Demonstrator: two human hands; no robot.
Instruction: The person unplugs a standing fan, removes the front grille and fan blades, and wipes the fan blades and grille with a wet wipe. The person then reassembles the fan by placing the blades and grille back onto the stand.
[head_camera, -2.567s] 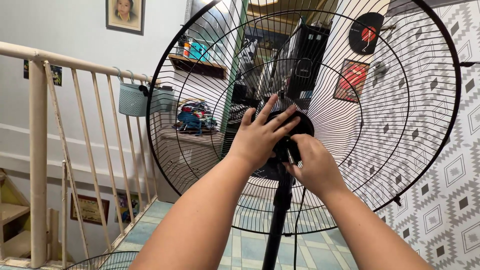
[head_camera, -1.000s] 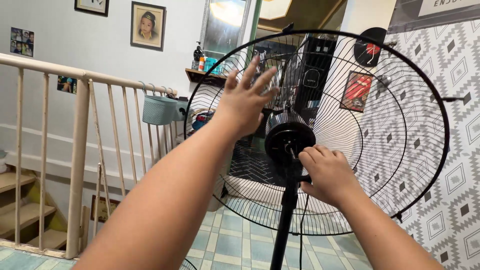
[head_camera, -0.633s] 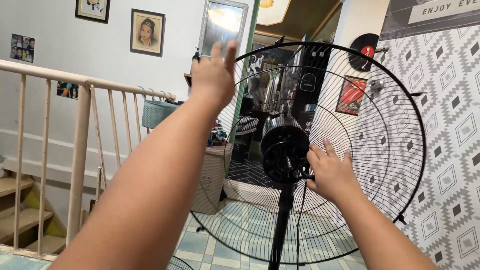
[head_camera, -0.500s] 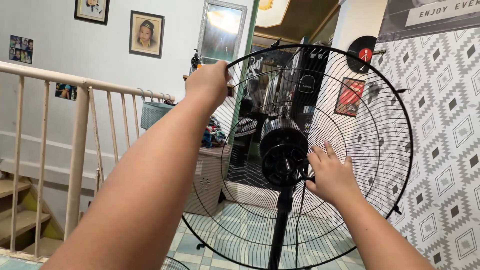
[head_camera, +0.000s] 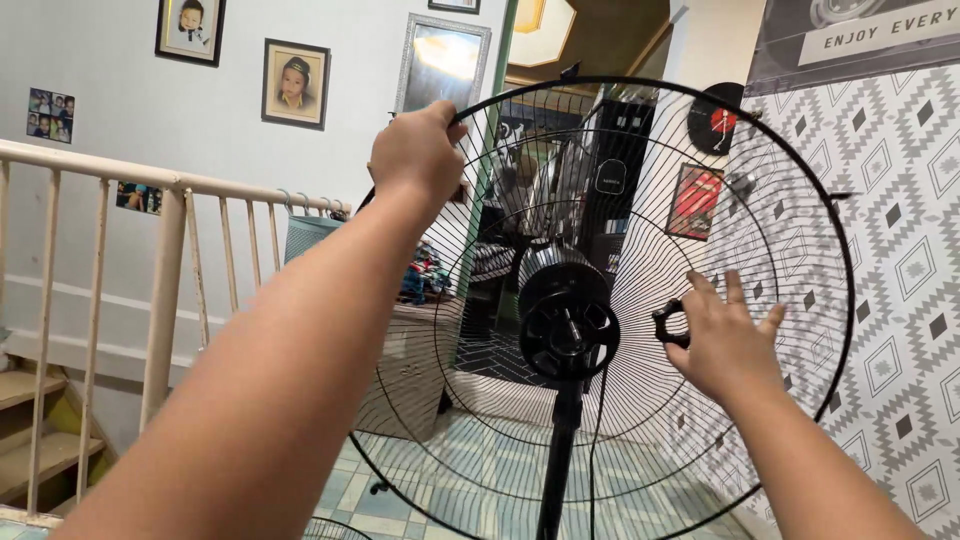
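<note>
A stair landing with pale walls: a cream railing (head_camera: 165, 260) runs along the left, framed pictures (head_camera: 293, 83) and a mirror (head_camera: 441, 62) hang above it, and patterned grey wallpaper (head_camera: 900, 260) covers the right wall. A tiled floor (head_camera: 400, 480) shows below.

A stand fan fills the middle, stripped down to its rear guard (head_camera: 780, 200), a black wire dish still seated on the motor hub (head_camera: 567, 325) atop the pole (head_camera: 558, 460). No blade and no front guard are on the fan; a bit of another wire guard (head_camera: 325, 527) peeks in at the bottom edge, on the floor.

The left hand (head_camera: 415, 150) grips the guard's rim at about eleven o'clock, fingers curled tight over the wire. The right hand (head_camera: 728, 340) hovers at about three o'clock from the hub, in front of the wires, fingers partly spread and pointing up. A small black lobed nut (head_camera: 671, 324) sits at the base of its thumb side, at nine o'clock from the palm, pinched or hooked there; which fingers bear on it I cannot tell. It is clear of the hub and well off the shaft.

So, as I judge it, the nut is off and the guard is loose on the hub, steadied only by the left hand. What remains is lifting the guard away from the motor.
</note>
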